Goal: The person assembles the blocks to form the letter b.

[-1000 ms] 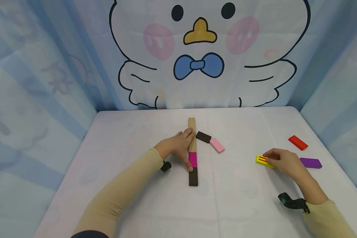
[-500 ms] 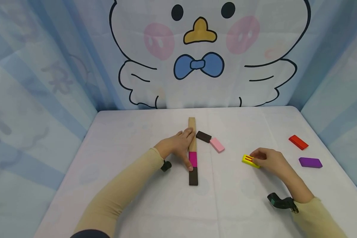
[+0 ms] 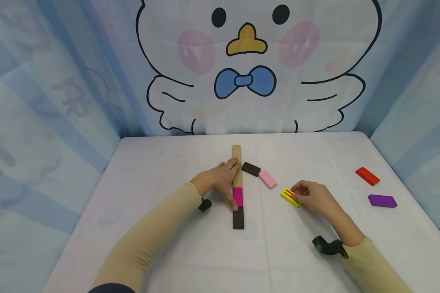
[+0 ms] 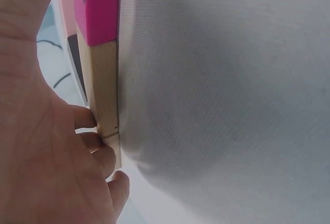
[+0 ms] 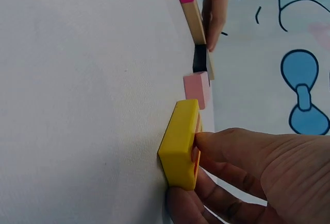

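Note:
A straight row of blocks runs away from me in the head view: natural wood blocks [image 3: 236,151] at the far end, a magenta block [image 3: 237,197], then a dark brown block [image 3: 238,219] nearest. My left hand [image 3: 220,179] rests on the row, fingertips on the wood and thumb near where magenta meets brown. In the left wrist view the fingertips touch the wood blocks [image 4: 103,90]. My right hand [image 3: 315,198] pinches a yellow block [image 5: 178,141] with red stripes between thumb and fingers, low over the table, right of the pink block [image 3: 267,179].
A second dark brown block [image 3: 251,169] lies slanted beside the row, its end close to the pink block. At the right of the table lie a red block [image 3: 367,176] and a purple block [image 3: 383,201]. A printed curtain [image 3: 249,114] stands behind the white tabletop [image 3: 190,252].
My right hand has carried the yellow block left, from near the purple block to near the pink one. My left hand and the row have stayed put.

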A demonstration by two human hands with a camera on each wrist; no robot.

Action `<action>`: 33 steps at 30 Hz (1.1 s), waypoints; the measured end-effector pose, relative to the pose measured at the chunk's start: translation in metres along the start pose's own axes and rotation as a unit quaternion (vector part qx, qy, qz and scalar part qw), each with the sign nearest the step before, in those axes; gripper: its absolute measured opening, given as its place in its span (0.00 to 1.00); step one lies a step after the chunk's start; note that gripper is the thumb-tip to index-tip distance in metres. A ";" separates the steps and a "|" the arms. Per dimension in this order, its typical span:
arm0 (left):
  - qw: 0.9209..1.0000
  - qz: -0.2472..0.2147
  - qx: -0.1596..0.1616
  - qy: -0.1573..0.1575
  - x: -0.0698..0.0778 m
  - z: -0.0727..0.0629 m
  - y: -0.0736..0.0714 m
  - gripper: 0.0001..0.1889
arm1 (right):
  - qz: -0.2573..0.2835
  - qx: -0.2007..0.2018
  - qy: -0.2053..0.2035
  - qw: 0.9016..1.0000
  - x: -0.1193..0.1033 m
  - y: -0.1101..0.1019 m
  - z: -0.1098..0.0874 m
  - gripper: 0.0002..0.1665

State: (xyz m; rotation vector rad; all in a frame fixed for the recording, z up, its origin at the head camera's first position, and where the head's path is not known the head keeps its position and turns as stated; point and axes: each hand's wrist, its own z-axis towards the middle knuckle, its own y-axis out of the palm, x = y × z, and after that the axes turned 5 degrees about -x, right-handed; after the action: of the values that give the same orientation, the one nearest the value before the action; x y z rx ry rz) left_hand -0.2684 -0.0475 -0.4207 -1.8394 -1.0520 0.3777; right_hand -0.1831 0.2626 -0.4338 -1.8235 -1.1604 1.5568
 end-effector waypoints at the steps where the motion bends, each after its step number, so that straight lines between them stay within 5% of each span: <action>1: 1.000 0.001 0.000 0.000 0.000 0.000 0.000 0.81 | 0.002 0.002 -0.002 1.000 -0.001 0.001 0.001 0.17; 20: 1.000 0.004 0.005 0.003 0.000 -0.004 0.000 0.81 | 0.032 0.011 -0.011 0.999 -0.018 0.019 0.010 0.40; 33: 1.000 0.013 0.007 0.004 -0.002 -0.001 0.002 0.81 | 0.018 0.006 -0.019 1.000 -0.023 0.026 0.012 0.40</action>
State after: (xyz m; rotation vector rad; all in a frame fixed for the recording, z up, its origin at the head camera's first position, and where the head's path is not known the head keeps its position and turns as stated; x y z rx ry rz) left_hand -0.2677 -0.0499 -0.4221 -1.8416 -1.0189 0.3919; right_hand -0.1865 0.2276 -0.4445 -1.8245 -1.1390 1.6206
